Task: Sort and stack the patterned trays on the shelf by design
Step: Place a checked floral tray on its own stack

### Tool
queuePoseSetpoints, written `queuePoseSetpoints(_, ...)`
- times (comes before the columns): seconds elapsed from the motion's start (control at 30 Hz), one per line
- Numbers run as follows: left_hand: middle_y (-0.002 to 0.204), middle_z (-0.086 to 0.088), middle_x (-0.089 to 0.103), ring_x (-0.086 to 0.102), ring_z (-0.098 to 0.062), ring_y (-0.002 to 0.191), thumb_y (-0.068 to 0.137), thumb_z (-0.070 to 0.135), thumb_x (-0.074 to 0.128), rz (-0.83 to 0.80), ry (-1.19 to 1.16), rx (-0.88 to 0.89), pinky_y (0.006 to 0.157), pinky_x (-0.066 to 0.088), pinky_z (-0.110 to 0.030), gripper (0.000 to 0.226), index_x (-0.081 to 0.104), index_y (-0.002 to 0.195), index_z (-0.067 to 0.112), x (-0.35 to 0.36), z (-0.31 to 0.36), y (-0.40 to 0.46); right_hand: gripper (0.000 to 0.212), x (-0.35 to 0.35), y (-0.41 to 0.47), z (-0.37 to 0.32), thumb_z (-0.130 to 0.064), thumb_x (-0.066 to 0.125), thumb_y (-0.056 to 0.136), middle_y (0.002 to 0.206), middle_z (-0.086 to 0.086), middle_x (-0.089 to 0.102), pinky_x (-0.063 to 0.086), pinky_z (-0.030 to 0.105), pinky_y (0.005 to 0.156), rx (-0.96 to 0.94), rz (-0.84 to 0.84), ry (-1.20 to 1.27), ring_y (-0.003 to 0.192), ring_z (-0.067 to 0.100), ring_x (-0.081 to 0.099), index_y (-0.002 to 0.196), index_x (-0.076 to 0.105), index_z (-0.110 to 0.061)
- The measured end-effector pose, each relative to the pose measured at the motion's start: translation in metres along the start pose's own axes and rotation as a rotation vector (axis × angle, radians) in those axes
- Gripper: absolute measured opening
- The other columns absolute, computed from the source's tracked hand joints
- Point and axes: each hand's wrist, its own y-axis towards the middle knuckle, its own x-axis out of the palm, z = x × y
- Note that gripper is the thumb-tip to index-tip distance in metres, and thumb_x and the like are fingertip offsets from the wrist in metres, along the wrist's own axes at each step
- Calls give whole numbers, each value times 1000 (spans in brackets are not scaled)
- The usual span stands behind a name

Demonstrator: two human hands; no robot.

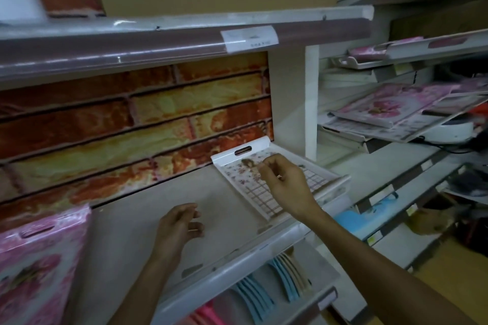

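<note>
A white checked tray [266, 187] with small flowers lies flat under the right hand [285, 182]; a pink floral tray [39, 258] lies far left of the left hand [177, 227].

right hand [284, 182] over checked floral tray [266, 185] at right end of shelf [148, 221], fingers loosely curled, contact with tray unclear; left hand [175, 227] above bare shelf, fingers relaxed, holding nothing. pink floral tray [34, 258] at left end of same shelf, brick-pattern backing [126, 119] behind. more pink floral trays [390, 108] tilted on neighbouring rack at right, blue and pink plastic items [264, 295] on lower shelf.
</note>
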Motion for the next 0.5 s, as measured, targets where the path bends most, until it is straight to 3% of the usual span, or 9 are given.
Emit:
queuePoseSetpoints(0.23, 101, -19, 62, 64, -28, 65, 97, 4, 50, -96, 27, -134, 56, 58, -32, 15, 61, 106, 1, 59, -7, 24, 12, -38, 18, 29, -28, 56, 95, 77, -2, 66, 47, 12, 60, 38, 65, -12, 68, 4, 60, 85, 59, -22)
queuePoseSetpoints(0.33, 104, -20, 62, 66, -29, 70, 96, 6, 51, -144, 48, -182, 58, 59, -32, 18, 58, 112, -2, 78, -12, 40, 12, -45, 27, 38, -29, 56, 95, 78, 1, 67, 49, 20, 63, 42, 100, -47, 72, 12, 62, 89, 60, -19)
queuePoseSetpoints(0.43, 95, -17, 64, 67, -31, 75, 96, 3, 51, -183, 37, -221, 65, 61, -35, 12, 61, 100, -2, 94, -18, 56, 14, -49, 37, 45, -31, 55, 94, 80, 5, 67, 53, 33, 67, 54, 120, -79, 75, 20, 63, 89, 61, -20)
queuePoseSetpoints(0.5, 90, -16, 70, 71, -31, 79, 95, 4, 50, -250, 50, -232, 71, 61, -36, 19, 66, 100, -6, 104, -22, 65, 14, -51, 45, 48, -31, 54, 95, 81, 6, 67, 53, 34, 67, 52, 126, -110, 76, 22, 63, 89, 61, -21)
